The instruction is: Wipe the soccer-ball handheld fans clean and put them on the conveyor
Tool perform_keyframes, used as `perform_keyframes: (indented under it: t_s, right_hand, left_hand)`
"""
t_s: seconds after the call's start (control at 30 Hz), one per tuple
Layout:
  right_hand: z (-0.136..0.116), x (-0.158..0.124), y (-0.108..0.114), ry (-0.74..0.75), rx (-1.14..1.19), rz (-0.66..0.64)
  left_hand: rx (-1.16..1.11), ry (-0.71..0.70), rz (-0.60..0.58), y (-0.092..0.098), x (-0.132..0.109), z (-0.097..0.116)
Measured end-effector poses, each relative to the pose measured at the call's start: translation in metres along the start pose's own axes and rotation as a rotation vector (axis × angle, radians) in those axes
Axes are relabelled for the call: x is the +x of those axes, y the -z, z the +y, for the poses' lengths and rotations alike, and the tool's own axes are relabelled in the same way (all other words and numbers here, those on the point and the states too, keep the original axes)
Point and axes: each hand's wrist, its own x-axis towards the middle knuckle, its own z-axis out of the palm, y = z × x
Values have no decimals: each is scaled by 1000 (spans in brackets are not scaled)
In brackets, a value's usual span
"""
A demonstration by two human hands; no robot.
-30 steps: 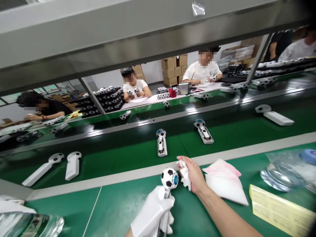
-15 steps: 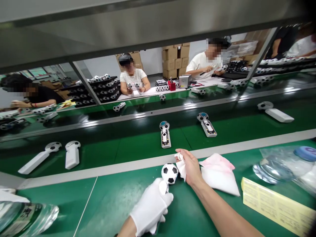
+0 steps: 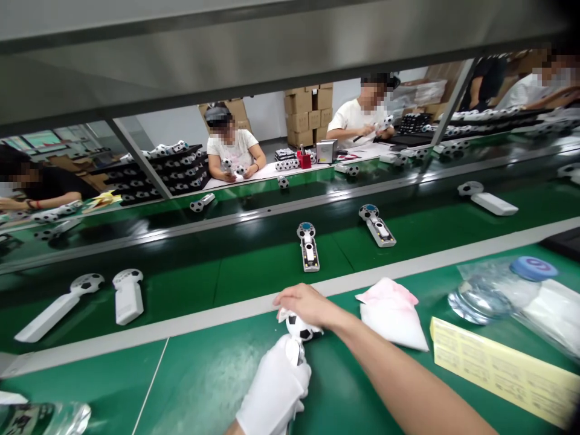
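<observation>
Your L hand (image 3: 275, 389) fists the toy (image 3: 298, 351), ball (image 3: 299, 331) at 12 o'clock; R hand (image 3: 302, 304) clamps wipe (image 3: 283, 313) on top.

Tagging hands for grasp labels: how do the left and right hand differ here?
The left hand wears a white glove; the right hand is bare. The left hand grips the toy by its handle from below; the right hand holds a wipe on its ball head from above. Both are on the same toy.
</observation>
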Motion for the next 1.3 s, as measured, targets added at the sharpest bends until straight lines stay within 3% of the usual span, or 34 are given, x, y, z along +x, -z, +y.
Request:
perform_keyframes:
  t_s: [0.1, 0.23, 0.37, 0.47, 0.53, 0.6, 0.67, 0.73, 0.8, 0.93, 1.0, 1.13, 1.2, 1.3]
  right_hand:
    - [4, 9, 13, -74, 250, -155]
    - [12, 8, 6, -48, 568, -192]
    - [11, 0, -15, 76, 831, -21]
    - [2, -11, -25, 190, 916, 214]
    - [-4, -21, -30, 284, 736, 361]
    - [-8, -31, -32, 439, 362, 437]
    - [-11, -37, -33, 587, 5, 434]
    - [-12, -37, -31, 630, -146, 397]
    - [-11, -31, -27, 521, -12, 369]
    - [-8, -15, -16, 167, 717, 136]
    - [-4, -10, -15, 73, 980, 89]
    - [9, -3, -16, -5, 1111, 192]
    - [12, -2, -11, -5, 1108, 251]
    - [5, -7, 1, 33, 1110, 352]
  left_hand:
    - [140, -12, 34, -2, -5, 14]
    - [24, -49, -158, 5, -7, 17]
    - [-261, -59, -357, 15, -5, 13]
    - [-522, 48, -391, 14, -6, 14]
    - [-631, 189, -401, 12, -5, 15]
    - [-688, 321, -439, 10, -4, 16]
    - [-736, 388, -477, 10, -3, 17]
    - [-762, 434, -493, 11, -3, 18]
    - [-778, 408, -503, 12, -3, 17]
    - [-820, 220, -549, 14, -2, 14]
    - [-800, 186, -561, 14, -3, 14]
    - [-661, 204, -525, 13, -7, 17]
    - [-599, 97, -445, 14, -9, 17]
    - [-367, -121, -418, 15, -7, 18]
